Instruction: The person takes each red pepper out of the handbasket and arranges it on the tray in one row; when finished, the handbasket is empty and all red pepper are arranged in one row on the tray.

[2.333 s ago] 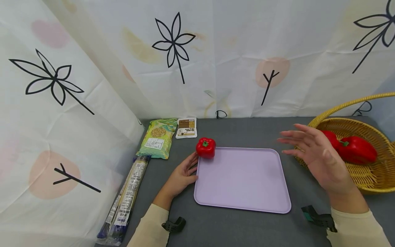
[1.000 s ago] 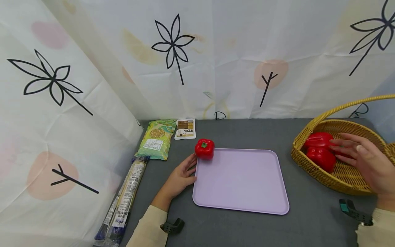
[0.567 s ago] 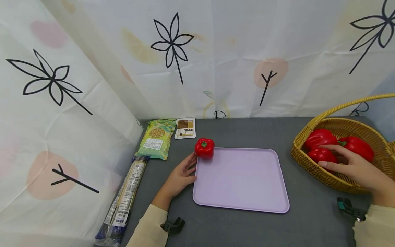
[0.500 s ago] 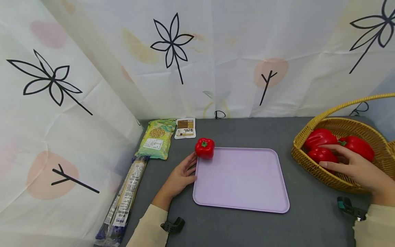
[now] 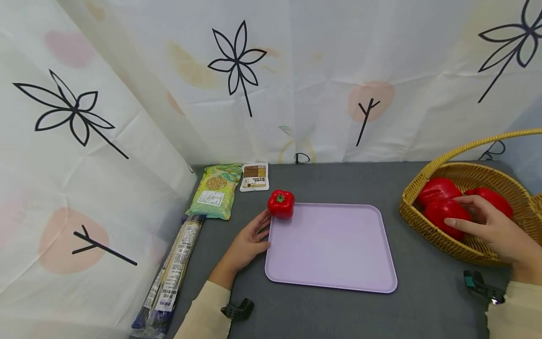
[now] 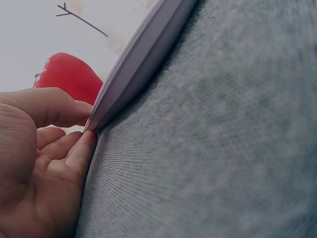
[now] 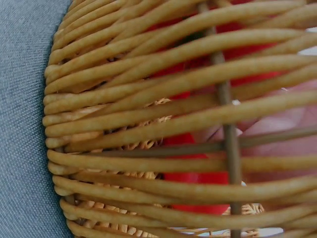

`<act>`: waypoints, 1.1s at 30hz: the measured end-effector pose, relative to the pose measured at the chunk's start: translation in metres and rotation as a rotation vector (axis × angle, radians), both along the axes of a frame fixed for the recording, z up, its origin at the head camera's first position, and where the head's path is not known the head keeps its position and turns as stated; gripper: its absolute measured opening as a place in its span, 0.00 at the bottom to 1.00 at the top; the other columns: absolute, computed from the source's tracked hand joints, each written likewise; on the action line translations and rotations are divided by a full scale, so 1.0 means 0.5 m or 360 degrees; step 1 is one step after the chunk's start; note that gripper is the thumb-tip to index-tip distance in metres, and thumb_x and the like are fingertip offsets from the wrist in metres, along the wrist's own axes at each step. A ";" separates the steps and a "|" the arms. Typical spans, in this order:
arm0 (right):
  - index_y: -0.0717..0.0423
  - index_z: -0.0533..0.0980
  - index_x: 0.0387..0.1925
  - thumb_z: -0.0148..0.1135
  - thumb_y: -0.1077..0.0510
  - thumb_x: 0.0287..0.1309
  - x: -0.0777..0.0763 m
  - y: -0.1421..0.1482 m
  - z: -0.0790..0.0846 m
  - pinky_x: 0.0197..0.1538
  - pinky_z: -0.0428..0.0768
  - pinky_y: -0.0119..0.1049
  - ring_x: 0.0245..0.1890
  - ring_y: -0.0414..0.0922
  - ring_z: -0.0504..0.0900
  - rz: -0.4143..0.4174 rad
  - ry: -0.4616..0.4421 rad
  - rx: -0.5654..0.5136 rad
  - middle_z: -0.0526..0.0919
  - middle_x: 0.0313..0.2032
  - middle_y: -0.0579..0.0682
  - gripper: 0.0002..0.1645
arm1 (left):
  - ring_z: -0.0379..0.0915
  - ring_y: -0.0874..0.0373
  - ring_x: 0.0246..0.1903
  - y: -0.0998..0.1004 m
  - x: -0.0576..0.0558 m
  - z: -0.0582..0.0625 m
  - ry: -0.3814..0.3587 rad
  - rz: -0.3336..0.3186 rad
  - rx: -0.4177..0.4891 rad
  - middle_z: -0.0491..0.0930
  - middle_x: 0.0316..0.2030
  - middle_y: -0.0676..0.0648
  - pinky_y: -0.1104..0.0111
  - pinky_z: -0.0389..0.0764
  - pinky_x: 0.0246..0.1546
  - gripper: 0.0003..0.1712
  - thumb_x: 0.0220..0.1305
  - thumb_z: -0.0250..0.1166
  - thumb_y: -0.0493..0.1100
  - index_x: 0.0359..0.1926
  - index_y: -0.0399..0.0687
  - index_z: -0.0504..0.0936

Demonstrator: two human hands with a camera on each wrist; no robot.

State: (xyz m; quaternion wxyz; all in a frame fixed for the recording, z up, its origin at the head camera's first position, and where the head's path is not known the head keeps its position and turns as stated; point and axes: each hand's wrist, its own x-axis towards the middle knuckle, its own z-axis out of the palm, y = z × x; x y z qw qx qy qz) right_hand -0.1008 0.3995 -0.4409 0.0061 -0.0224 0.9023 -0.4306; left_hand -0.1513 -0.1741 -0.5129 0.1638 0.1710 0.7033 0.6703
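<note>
My right hand [image 5: 493,228] grips a red bell pepper [image 5: 446,216] inside the yellow wicker basket [image 5: 419,238]. Two more red bell peppers lie beside it: one behind [image 5: 438,188], and one to the right [image 5: 493,198], partly covered by the hand. Through the weave in the right wrist view, only bits of the right hand [image 7: 282,131] and red pepper [image 7: 190,183] show. At the left, my left hand [image 5: 245,247] pinches the edge of a lilac tray [image 5: 334,249]; thumb and fingers meet at its rim [image 6: 136,62]. A red bell pepper [image 5: 281,204] sits at the tray's far left corner.
Behind the left hand lie a green-yellow food bag [image 5: 216,190] and a small white-brown packet [image 5: 255,177]. Long packaged noodles [image 5: 173,273] stretch along the left. The basket's tall handle [image 5: 470,149] arches over its far side. Printed cloth walls enclose the grey tabletop [image 5: 322,313].
My right hand has moved from beside the basket over it, then down onto the near pepper. That pepper has just turned and shifted slightly right. The left hand has stayed at the tray.
</note>
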 end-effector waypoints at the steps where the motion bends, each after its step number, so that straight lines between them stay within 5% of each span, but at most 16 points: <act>1: 0.75 0.60 0.69 0.67 0.62 0.74 0.002 0.001 -0.001 0.35 0.83 0.26 0.42 0.32 0.76 -0.0007 0.0015 -0.0017 0.70 0.59 0.73 0.35 | 0.55 0.50 0.81 0.000 0.001 0.000 -0.0003 -0.0001 0.0002 0.55 0.84 0.45 0.61 0.69 0.73 0.54 0.66 0.63 0.18 0.88 0.43 0.52; 6: 0.57 0.69 0.66 0.66 0.63 0.75 0.009 0.007 -0.010 0.35 0.86 0.30 0.40 0.27 0.77 -0.0001 0.0070 -0.0082 0.70 0.58 0.54 0.24 | 0.55 0.50 0.81 0.000 0.002 -0.003 -0.0010 -0.0007 -0.0003 0.55 0.84 0.44 0.61 0.69 0.73 0.54 0.66 0.63 0.18 0.87 0.41 0.51; 13: 0.49 0.66 0.79 0.67 0.68 0.73 0.013 0.014 -0.017 0.37 0.88 0.29 0.45 0.25 0.77 0.0061 0.0089 -0.0203 0.69 0.61 0.43 0.39 | 0.55 0.50 0.81 0.000 -0.001 -0.007 0.0016 -0.0032 0.0015 0.55 0.84 0.43 0.61 0.68 0.73 0.54 0.66 0.62 0.19 0.87 0.40 0.51; 15: 0.41 0.65 0.79 0.66 0.74 0.70 0.013 0.014 -0.017 0.38 0.88 0.28 0.48 0.26 0.79 0.0109 0.0145 -0.0296 0.70 0.59 0.34 0.45 | 0.54 0.49 0.81 0.001 -0.002 -0.006 0.0019 -0.0034 0.0015 0.55 0.84 0.43 0.61 0.68 0.73 0.54 0.66 0.62 0.19 0.87 0.40 0.51; 21: 0.34 0.64 0.73 0.65 0.82 0.64 0.012 0.009 -0.017 0.39 0.86 0.24 0.49 0.25 0.78 0.0130 0.0233 -0.0386 0.72 0.58 0.30 0.50 | 0.55 0.49 0.81 0.002 0.000 -0.002 0.0025 -0.0027 0.0010 0.55 0.84 0.43 0.61 0.68 0.73 0.53 0.66 0.62 0.18 0.87 0.39 0.51; 26: 0.37 0.67 0.74 0.63 0.80 0.68 0.013 0.008 -0.013 0.37 0.88 0.27 0.48 0.25 0.81 0.0108 0.0266 -0.0450 0.70 0.60 0.33 0.45 | 0.56 0.51 0.81 0.001 0.000 -0.004 0.0028 -0.0017 -0.0006 0.56 0.84 0.44 0.61 0.69 0.73 0.53 0.66 0.62 0.18 0.87 0.40 0.52; 33: 0.51 0.67 0.79 0.55 0.87 0.64 0.012 0.006 -0.008 0.43 0.86 0.25 0.53 0.33 0.81 0.0151 0.0386 -0.1083 0.73 0.65 0.43 0.48 | 0.55 0.49 0.81 0.000 -0.001 -0.003 0.0034 -0.0009 -0.0001 0.56 0.84 0.43 0.60 0.69 0.73 0.53 0.66 0.62 0.19 0.87 0.40 0.52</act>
